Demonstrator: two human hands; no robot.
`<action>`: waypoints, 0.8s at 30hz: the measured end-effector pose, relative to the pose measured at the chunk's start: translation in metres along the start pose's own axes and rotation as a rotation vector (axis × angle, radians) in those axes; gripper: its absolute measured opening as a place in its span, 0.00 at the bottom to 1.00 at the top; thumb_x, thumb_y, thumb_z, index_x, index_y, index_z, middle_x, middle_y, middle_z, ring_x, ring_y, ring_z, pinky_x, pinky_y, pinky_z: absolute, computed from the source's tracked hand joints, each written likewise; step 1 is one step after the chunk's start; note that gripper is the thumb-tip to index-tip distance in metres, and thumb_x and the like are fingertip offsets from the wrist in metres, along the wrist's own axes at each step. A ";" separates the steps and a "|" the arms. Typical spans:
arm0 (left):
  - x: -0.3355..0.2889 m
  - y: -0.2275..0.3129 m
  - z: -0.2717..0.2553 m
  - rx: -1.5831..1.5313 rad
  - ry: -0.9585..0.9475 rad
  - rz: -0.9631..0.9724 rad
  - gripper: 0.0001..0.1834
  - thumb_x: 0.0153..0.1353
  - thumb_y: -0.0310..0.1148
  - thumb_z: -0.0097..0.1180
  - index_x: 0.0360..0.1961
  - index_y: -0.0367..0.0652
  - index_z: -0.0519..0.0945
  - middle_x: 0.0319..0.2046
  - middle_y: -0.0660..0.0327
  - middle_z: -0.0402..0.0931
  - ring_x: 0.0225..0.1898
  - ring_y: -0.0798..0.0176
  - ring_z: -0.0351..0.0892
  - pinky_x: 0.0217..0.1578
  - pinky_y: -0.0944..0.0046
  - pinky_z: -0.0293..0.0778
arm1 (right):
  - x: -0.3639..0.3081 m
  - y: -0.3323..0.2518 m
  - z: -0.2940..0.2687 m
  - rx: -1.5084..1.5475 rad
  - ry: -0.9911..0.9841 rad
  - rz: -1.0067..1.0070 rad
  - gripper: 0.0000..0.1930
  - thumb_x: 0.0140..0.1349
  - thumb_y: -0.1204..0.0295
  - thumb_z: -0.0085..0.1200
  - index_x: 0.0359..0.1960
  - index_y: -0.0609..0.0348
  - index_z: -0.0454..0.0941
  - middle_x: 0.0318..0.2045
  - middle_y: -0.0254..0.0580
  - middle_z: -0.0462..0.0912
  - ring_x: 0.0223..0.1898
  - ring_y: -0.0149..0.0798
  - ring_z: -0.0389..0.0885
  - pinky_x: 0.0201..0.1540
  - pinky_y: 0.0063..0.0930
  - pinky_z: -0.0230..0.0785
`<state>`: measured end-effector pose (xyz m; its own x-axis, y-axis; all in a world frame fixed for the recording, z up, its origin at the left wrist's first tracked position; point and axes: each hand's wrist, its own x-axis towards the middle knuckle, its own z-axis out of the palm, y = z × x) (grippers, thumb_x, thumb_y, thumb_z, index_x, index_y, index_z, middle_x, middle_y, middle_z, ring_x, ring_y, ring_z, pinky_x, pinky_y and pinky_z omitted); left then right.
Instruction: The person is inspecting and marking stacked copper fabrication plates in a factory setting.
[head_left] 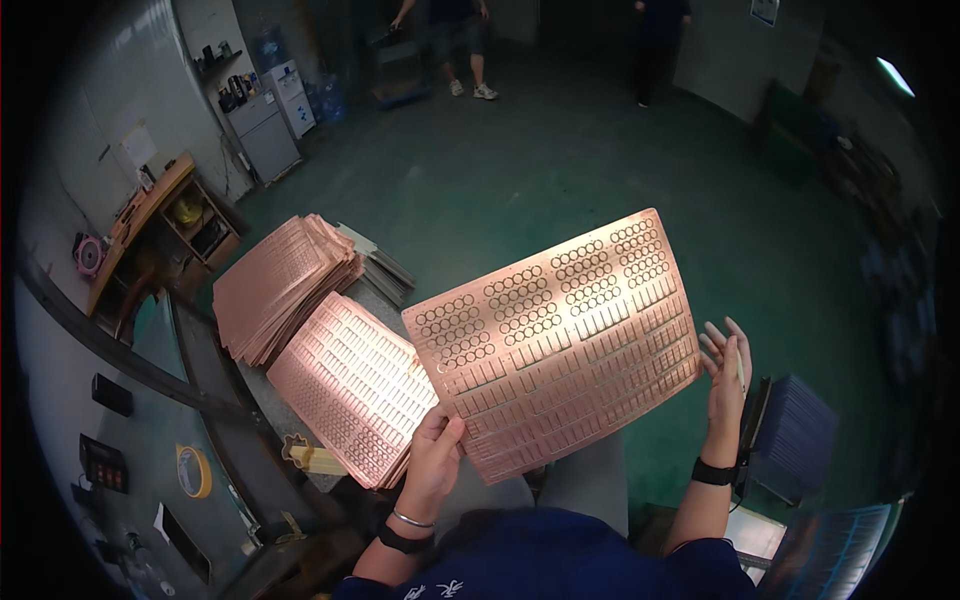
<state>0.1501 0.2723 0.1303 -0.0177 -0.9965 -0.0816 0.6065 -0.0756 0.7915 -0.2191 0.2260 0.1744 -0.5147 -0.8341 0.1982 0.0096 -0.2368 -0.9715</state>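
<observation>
A large copper circuit-board panel (560, 345), patterned with rows of rings and slots, is held up tilted in front of me. My left hand (436, 450) grips its lower left edge, thumb on the face. Just off the panel's right edge is my right hand (724, 375), its fingers loosely spread, with a thin pale pen-like stick (741, 365) lodged in it. A stack of similar copper panels (350, 390) lies to the left, partly hidden behind the held one. Another, thicker stack of copper panels (285, 285) sits beyond it.
Left are a dark bench with a yellow tape roll (193, 471) and a yellow piece (310, 457). A blue slotted rack (793, 435) stands at my right. Farther off are a wooden desk (150, 215), a water dispenser (290, 98) and two people (460, 40) on the green floor.
</observation>
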 end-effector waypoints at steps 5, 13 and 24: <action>-0.004 -0.005 -0.007 0.054 -0.041 -0.061 0.14 0.65 0.31 0.47 0.50 0.37 0.72 0.43 0.61 0.75 0.44 0.69 0.72 0.44 0.67 0.70 | 0.009 -0.015 0.006 -0.230 -0.148 0.094 0.23 0.66 0.55 0.43 0.51 0.64 0.70 0.38 0.45 0.81 0.38 0.33 0.78 0.40 0.24 0.71; 0.000 -0.010 -0.018 0.082 -0.105 -0.125 0.14 0.65 0.31 0.48 0.49 0.36 0.72 0.42 0.61 0.75 0.42 0.69 0.73 0.43 0.67 0.71 | 0.005 0.003 0.001 -0.249 -0.256 0.068 0.17 0.65 0.62 0.49 0.45 0.65 0.73 0.33 0.35 0.79 0.34 0.25 0.76 0.37 0.16 0.68; 0.008 -0.006 -0.024 0.063 -0.077 -0.162 0.13 0.65 0.28 0.46 0.49 0.35 0.70 0.46 0.55 0.74 0.48 0.63 0.74 0.51 0.62 0.69 | 0.002 0.006 -0.016 0.177 -0.299 0.274 0.12 0.63 0.70 0.51 0.44 0.65 0.72 0.35 0.39 0.78 0.36 0.27 0.76 0.40 0.19 0.70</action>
<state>0.1655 0.2660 0.1107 -0.1736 -0.9707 -0.1661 0.5402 -0.2349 0.8081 -0.2332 0.2309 0.1666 -0.2021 -0.9793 -0.0096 0.2712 -0.0466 -0.9614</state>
